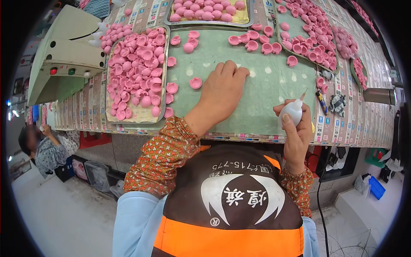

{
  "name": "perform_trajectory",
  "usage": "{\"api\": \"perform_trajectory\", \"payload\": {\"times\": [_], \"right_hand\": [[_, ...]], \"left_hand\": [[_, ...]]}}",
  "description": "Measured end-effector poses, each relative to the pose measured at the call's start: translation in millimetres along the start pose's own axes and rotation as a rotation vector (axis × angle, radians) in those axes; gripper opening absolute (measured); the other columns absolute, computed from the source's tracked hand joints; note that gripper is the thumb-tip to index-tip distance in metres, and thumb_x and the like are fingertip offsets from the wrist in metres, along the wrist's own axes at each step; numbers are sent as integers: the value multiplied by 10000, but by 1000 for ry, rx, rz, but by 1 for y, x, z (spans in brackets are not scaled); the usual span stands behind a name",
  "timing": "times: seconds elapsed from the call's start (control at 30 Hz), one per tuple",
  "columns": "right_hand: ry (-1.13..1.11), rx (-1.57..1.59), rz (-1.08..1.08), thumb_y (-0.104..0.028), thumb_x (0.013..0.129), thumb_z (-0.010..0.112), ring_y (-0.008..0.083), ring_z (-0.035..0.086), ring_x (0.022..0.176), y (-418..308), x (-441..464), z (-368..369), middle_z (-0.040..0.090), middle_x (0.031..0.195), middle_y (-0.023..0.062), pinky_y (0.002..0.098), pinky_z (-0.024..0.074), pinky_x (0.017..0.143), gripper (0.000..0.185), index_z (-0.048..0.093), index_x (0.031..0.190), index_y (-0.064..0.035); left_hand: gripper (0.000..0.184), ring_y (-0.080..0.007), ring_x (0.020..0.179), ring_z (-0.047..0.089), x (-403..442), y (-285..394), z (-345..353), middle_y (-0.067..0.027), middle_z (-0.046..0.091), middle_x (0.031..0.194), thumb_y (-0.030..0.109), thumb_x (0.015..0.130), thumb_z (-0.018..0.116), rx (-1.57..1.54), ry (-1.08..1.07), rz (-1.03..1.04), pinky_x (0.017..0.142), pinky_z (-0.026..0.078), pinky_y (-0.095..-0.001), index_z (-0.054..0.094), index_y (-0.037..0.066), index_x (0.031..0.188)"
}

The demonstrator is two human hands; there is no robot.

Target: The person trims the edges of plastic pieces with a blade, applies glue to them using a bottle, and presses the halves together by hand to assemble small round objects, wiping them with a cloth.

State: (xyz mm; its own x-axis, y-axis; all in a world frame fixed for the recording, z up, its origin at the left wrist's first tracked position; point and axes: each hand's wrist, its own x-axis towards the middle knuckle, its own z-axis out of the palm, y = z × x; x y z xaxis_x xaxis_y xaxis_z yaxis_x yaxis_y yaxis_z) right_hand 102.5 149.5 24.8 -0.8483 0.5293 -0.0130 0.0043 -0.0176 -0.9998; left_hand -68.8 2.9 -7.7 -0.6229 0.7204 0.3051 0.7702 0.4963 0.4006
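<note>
In the head view, we hold a white squeeze bottle (291, 112) in our right hand (296, 128), the fingers and thumb wrapped around its body and its thin tip pointing up and away from us. The bottle is over the right part of a green mat (274, 100). Our left hand (222, 92) is over the middle of the mat, its fingers bent forward; we cannot tell whether they pinch anything. A loose pink shell (195, 82) lies just beside that hand. To the left, a tray (145, 120) holds a heap of pink pieces (137, 64), and a far tray (209, 23) holds rounded pink pieces (206, 16). Right of the mat lie a marker (321, 103) and a crumpled wrapper (338, 105).
</note>
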Motion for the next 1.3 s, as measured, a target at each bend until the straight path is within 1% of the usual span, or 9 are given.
{"api": "perform_trajectory", "payload": {"times": [0.27, 0.47, 0.53, 0.63, 0.7, 0.8, 0.9, 1.03, 1.3], "right_hand": [[-1, -24, 127, -4, 894, 636, 148, 632, 1010, 6, -1, 1, 650, 1080, 74, 312, 520, 904, 372, 512, 1244, -39], [-68, -48, 68, -150, 928, 710, 100, 569, 940, 11, 3, 6, 601, 995, 34, 278, 494, 835, 360, 525, 1220, -48], [-106, -62, 73, -30, 924, 687, 101, 621, 1022, 9, 7, 6, 628, 1070, 44, 262, 526, 859, 348, 521, 1229, -52], [-86, -73, 42, -31, 914, 709, 98, 624, 1019, 12, 10, 12, 624, 1084, 36, 250, 534, 827, 363, 525, 1223, -72], [-36, 6, 7, -112, 892, 743, 109, 587, 939, 2, 12, 21, 606, 1047, 54, 276, 501, 818, 367, 558, 1202, -51], [-44, -168, -190, -102, 875, 746, 151, 606, 950, 0, 15, 27, 610, 1084, 76, 303, 501, 840, 392, 558, 1214, -46], [-117, -134, -100, -96, 861, 747, 184, 618, 956, 0, 13, 33, 623, 1078, 94, 324, 499, 857, 402, 559, 1212, -41], [-142, -127, -73, -106, 864, 749, 165, 618, 933, 1, 6, 41, 628, 1029, 89, 316, 505, 834, 395, 557, 1203, -40], [-116, 50, 169, -172, 854, 801, 77, 570, 818, -7, 2, 41, 619, 885, 7, 262, 487, 711, 363, 561, 1105, -65]], "left_hand": [[321, -357, 904, 549, -5, 0, 4, -162, 533, 960, 117, 809, 676, 4, 38, 36, 782, 477, -454, 563, 60, 1105], [243, -354, 875, 550, -5, 3, -3, -153, 541, 927, 124, 829, 673, -41, 57, 38, 746, 476, -444, 583, 54, 1044], [235, -345, 869, 554, -4, 8, -8, -153, 541, 927, 135, 839, 674, -59, 88, 73, 741, 477, -434, 588, 51, 1040], [164, -257, 816, 568, -7, 16, -23, -88, 547, 877, 150, 918, 650, -300, 48, -84, 719, 472, -364, 597, 46, 1033], [125, -142, 755, 546, -12, 25, -30, -11, 535, 825, 182, 1009, 572, -955, -191, -479, 677, 455, -294, 611, 63, 1017], [148, -47, 726, 495, -23, 28, -36, 24, 595, 947, 194, 1047, 516, -1381, -415, -645, 620, 429, -236, 604, 78, 1074], [191, -58, 726, 501, -35, 36, -41, 8, 598, 941, 188, 1046, 508, -1592, -372, -740, 625, 439, -247, 566, 67, 1183], [170, -62, 713, 526, -43, 40, -45, 28, 548, 818, 253, 1058, 511, -1562, -352, -778, 628, 453, -238, 502, 119, 1163], [466, -103, 922, 611, -71, 41, -47, -40, 602, 1064, 240, 1003, 619, -1588, -349, -617, 773, 553, -280, 458, 85, 1412]]}}
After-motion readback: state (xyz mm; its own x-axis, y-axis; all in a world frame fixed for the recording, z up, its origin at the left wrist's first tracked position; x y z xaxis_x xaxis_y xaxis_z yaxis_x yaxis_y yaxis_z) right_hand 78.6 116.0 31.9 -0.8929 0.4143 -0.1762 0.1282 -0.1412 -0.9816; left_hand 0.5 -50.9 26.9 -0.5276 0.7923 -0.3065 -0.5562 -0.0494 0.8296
